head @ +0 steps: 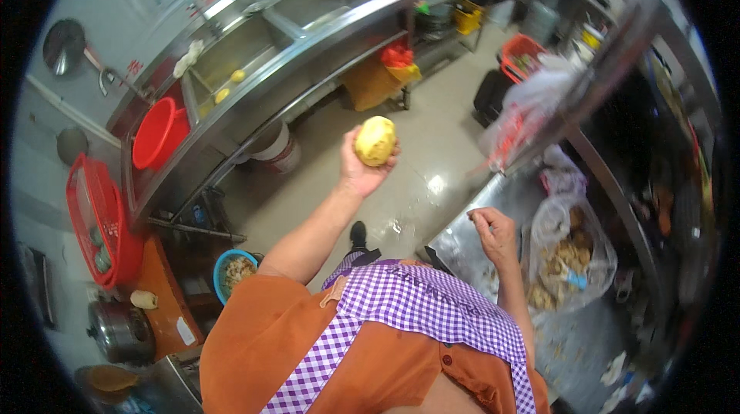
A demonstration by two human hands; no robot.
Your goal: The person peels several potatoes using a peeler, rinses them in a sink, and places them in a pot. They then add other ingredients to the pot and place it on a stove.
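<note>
My left hand (361, 174) holds up a peeled yellow potato (376, 141) above the floor, its fingers wrapped around the lower part. Over the edge of the steel table (457, 237) is my right hand (496, 232), fingers curled in. A small dark spot shows at its fingertips, too small to tell whether something is held. Beside that hand, on the table, lies a clear plastic bag (598, 266) with brown and pale yellow pieces in it. Yellow peeled potatoes (222, 95) lie in the left basin of the steel sink (272, 47).
A red basin (153, 136) stands at the sink's left end. Below the sink is a white bucket (280, 151). A blue bowl (222, 275) of pale pieces is near my left elbow. A steel post (601, 61) slants over the table, with plastic bags (520, 116) hanging by it. The floor looks wet.
</note>
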